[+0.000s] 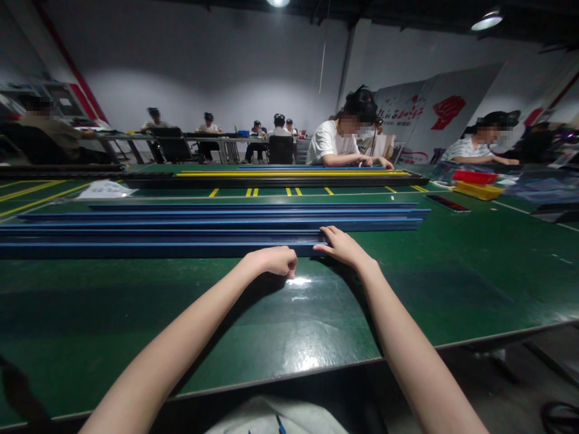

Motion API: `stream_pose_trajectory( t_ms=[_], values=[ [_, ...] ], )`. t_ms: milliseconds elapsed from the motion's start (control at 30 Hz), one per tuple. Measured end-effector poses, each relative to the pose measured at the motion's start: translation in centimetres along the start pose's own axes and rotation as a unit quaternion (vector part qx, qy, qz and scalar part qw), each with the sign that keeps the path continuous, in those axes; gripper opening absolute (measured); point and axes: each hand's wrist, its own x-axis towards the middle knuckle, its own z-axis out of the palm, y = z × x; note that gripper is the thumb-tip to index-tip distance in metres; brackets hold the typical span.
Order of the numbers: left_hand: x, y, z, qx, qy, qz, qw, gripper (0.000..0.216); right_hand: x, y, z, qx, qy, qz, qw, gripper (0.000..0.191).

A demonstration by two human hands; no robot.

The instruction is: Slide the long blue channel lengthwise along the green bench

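Note:
Across the green table lies a long blue channel-shaped strip, the nearest of several. At its right end my right hand grips it, with the fingers on the far edge and the thumb on the near edge. My left hand is closed, fingers curled under, at the strip's near side a little left of that end. What the curled fingers hold, if anything, is hidden. More long blue strips lie parallel just behind, their right ends reaching past my right hand.
Farther back are yellow strips and dark strips, with a person working over them. At right lie a phone, a yellow tray and a red tray. White paper lies left. The table's front edge is near me.

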Motion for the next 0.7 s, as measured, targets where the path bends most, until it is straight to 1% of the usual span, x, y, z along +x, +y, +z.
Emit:
stream_pose_trajectory(
  t_ms=[133, 267, 333, 400, 467, 533, 633, 700],
  values=[
    [-0.1, -0.4, -0.5, 0.002, 0.041, -0.015, 0.999, 0.012, -0.2, -0.3, -0.4, -0.001, 0.02, -0.017, 1.0, 0.064],
    [-0.6, -0.7, -1.3, 0.026, 0.11, -0.019, 0.993, 0.013, -0.2, -0.8, -1.1, -0.013, 0.065, -0.022, 0.998, 0.056],
    [-1.1, -0.7, -1.8, 0.037, 0.15, -0.037, 0.987, 0.014, -0.2, -1.1, -1.4, -0.02, 0.102, -0.031, 0.994, 0.05],
    [-1.4, -0.7, -2.2, 0.043, 0.189, -0.06, 0.979, 0.016, -0.2, -1.3, -1.7, -0.026, 0.152, -0.043, 0.987, 0.046],
    [-1.7, -0.7, -2.5, 0.045, 0.217, -0.081, 0.972, 0.017, -0.2, -1.7, -1.9, -0.033, 0.203, -0.056, 0.977, 0.043],
    [-1.7, -0.8, -2.6, 0.047, 0.238, -0.101, 0.965, 0.017, -0.2, -2.3, -2.1, -0.038, 0.236, -0.074, 0.968, 0.04],
    [-1.5, -1.1, -2.4, 0.056, 0.271, -0.125, 0.953, 0.018, -0.2, -3.6, -2.0, -0.045, 0.244, -0.105, 0.963, 0.037],
    [-1.2, -1.4, -2.2, 0.066, 0.297, -0.136, 0.943, 0.019, -0.1, -4.4, -1.7, -0.054, 0.235, -0.127, 0.962, 0.037]
  ],
)
